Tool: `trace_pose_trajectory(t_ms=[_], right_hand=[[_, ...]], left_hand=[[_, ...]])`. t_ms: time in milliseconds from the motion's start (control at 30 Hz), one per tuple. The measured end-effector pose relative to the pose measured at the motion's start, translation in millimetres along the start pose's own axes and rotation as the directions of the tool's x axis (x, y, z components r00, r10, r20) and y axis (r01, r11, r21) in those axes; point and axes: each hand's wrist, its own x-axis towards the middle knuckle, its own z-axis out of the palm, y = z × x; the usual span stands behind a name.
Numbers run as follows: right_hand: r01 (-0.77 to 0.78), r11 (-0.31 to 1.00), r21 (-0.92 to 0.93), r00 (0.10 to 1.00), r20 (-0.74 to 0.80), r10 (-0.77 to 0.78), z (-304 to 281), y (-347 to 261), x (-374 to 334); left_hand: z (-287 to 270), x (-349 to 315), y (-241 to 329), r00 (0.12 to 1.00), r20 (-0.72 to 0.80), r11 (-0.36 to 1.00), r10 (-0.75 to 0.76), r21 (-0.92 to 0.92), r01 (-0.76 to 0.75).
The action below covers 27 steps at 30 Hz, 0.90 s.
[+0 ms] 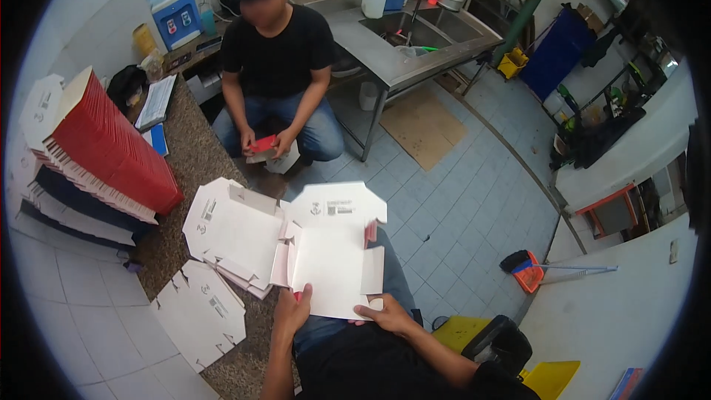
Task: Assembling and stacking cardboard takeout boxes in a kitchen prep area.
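Over my lap I hold an unfolded cardboard box blank [329, 259], white on this face with a small printed patch near its far end and side flaps partly raised. My left hand [291, 310] grips its near left corner, where a bit of red shows. At the near right corner my right hand [389, 316] has its thumb on top and fingers underneath. Just left of it, partly folded white box blanks [233, 230] lie stacked on the granite counter [259, 355]. Nearer to me on that counter are flat, slotted white blanks [200, 315].
A tall stack of red cardboard blanks [111, 144] stands on the counter's far left. Across from me a seated person [278, 52] holds a red and white box piece [261, 147]. Behind are a steel sink table [400, 67] and a water dispenser [174, 18]. A dustpan [527, 274] lies right.
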Motion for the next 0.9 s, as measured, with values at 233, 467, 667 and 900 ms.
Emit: trace_pose_trajectory(t_ms=[233, 467, 667, 900], right_hand=[[0.045, 0.952, -0.303, 0.999, 0.043, -0.033, 6, -26, -18], [-0.185, 0.979, -0.09, 0.982, 0.012, 0.187, -26, -42, 8], [-0.184, 0.947, -0.262, 0.98, 0.029, 0.199, -67, -3, 62], [-0.124, 0.728, -0.674, 0.99, -0.134, 0.045, -66, 1, 114]], left_hand=[[7, -13, 59, 0.944, 0.112, 0.91, -0.311, 0.322, 0.261], [-14, -40, 37, 0.909, 0.174, 0.907, -0.379, 0.265, 0.328], [-7, -36, 28, 0.984, 0.162, 0.997, -0.073, -0.022, 0.077], [16, -53, 33, 0.999, 0.025, 0.999, 0.038, -0.008, -0.038]])
